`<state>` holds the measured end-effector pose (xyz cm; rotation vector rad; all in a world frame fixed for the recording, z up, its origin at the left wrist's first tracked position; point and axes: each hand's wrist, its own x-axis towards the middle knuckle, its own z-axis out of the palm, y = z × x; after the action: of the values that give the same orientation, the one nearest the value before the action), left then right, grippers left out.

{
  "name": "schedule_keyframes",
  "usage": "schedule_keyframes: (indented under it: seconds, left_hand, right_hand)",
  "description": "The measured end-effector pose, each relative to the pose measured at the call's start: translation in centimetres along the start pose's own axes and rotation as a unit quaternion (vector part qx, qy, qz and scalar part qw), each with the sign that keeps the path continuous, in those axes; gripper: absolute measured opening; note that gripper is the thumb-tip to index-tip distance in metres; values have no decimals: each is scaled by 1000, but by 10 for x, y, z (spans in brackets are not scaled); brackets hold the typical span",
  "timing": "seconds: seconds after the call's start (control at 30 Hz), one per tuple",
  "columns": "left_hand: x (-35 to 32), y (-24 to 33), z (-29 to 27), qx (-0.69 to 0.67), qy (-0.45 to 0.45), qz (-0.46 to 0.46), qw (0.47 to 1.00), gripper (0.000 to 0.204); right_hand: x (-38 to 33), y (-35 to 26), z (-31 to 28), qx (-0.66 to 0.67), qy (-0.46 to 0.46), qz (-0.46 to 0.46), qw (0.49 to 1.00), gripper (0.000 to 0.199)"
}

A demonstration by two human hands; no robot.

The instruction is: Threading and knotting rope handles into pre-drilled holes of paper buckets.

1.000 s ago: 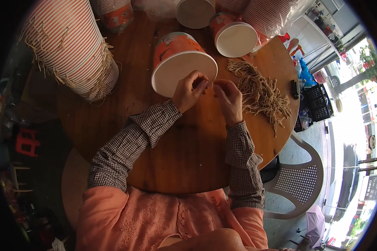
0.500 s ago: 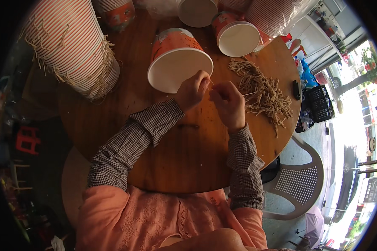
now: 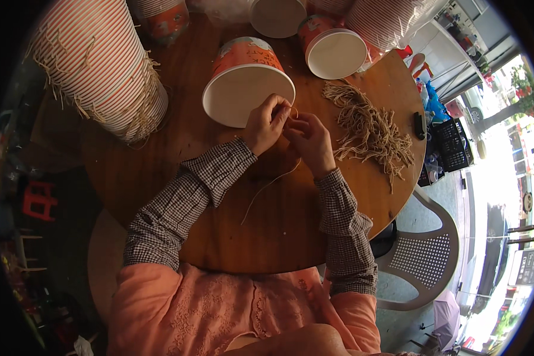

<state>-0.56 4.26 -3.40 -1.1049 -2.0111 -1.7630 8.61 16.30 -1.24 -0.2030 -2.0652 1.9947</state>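
My left hand (image 3: 266, 126) and my right hand (image 3: 312, 142) meet in front of a large orange-and-white paper bucket (image 3: 243, 95), which lies on its side with its white mouth toward me. Both hands are closed in a pinch on one thin tan string (image 3: 269, 185). A small bend of it shows above the fingertips, and a long tail trails below onto the wooden table (image 3: 219, 237). My fingers partly hide how the string runs between them. A loose pile of similar tan strings (image 3: 377, 127) lies to the right of my right hand.
A tall stack of paper buckets (image 3: 101, 71), with strings hanging on it, leans at the left. Smaller orange buckets (image 3: 336, 54) and plastic-wrapped stacks (image 3: 385, 24) stand at the back. A small black object (image 3: 419, 126) lies near the right edge; a grey chair (image 3: 421, 255) stands beyond.
My hands have shifted slightly left, with the right hand moving most. The string's long tail now shows below them. The bucket in front has moved slightly left.
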Motion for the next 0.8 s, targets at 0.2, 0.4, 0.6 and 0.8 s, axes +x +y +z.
schedule_keyframes:
  seconds: [0.2,0.4,0.6,0.8]
  left_hand:
    - [4,-11,-3,-41,7,-44,998,11]
    - [6,4,-5,71,-45,7,996,8]
    - [-1,1,-6,-20,-171,-2,985,11]
    - [0,2,-6,-109,-194,-112,968,17]
  right_hand:
    - [-13,-30,-1,-110,-34,102,988,20]
    - [-14,-26,-6,-293,67,-155,941,11]
    - [3,-11,-20,-233,108,-145,956,10]
    - [5,-12,-21,-9,47,61,997,14]
